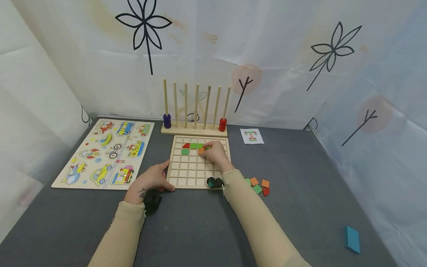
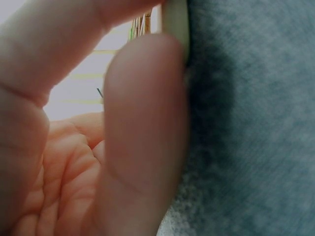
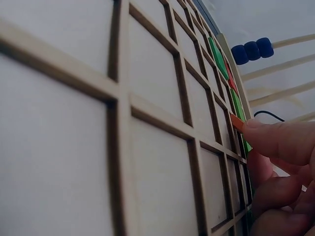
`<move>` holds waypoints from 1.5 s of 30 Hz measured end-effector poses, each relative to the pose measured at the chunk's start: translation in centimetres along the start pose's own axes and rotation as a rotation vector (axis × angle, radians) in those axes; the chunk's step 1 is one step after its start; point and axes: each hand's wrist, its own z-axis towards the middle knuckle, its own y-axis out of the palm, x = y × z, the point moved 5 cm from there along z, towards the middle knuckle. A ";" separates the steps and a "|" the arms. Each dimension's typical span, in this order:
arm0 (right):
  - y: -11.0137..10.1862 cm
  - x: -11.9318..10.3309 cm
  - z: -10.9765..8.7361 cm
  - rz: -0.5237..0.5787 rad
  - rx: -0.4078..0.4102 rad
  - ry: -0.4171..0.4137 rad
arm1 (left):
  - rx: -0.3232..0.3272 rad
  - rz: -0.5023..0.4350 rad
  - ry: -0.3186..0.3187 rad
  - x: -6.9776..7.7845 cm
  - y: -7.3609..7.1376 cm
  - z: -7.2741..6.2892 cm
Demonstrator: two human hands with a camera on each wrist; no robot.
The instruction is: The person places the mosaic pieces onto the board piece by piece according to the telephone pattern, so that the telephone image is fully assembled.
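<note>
A wooden grid board [image 1: 188,174] lies flat in front of me. My left hand [image 1: 154,178] rests at its near left corner, thumb along the front edge and fingers by the left side; the left wrist view shows the thumb [image 2: 145,108] against the board's edge. My right hand [image 1: 216,152] pinches an orange square tile [image 1: 201,151] between thumb and finger, close over a cell in the second row. In the top row sit a red rounded tile [image 1: 186,145] and light green tiles [image 1: 193,145], partly covered by the right hand. A darker green tile [image 1: 185,151] sits below the red one.
Loose tiles [image 1: 265,183] lie to the right of the board, beside my right forearm. A pegged stand [image 1: 195,129] with blue and red beads stands behind the board. At left lies a picture puzzle [image 1: 96,155]. A pattern card [image 1: 251,136] and a blue block [image 1: 351,240] lie at right.
</note>
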 end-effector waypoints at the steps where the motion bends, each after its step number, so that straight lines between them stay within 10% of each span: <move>1: 0.0 0.0 0.0 -0.003 0.003 -0.001 | 0.000 0.000 0.000 0.0 0.0 0.0; 12: -0.3 -0.3 -0.2 -0.024 0.004 -0.010 | 0.003 -0.006 0.001 0.1 0.0 -0.1; 33: -7.3 1.4 -8.5 0.526 -0.142 -0.146 | -0.010 0.003 0.013 0.0 0.0 -0.1; 45: -13.1 7.1 -13.1 0.417 -0.095 -0.137 | -0.015 0.001 0.016 0.2 -0.1 -0.2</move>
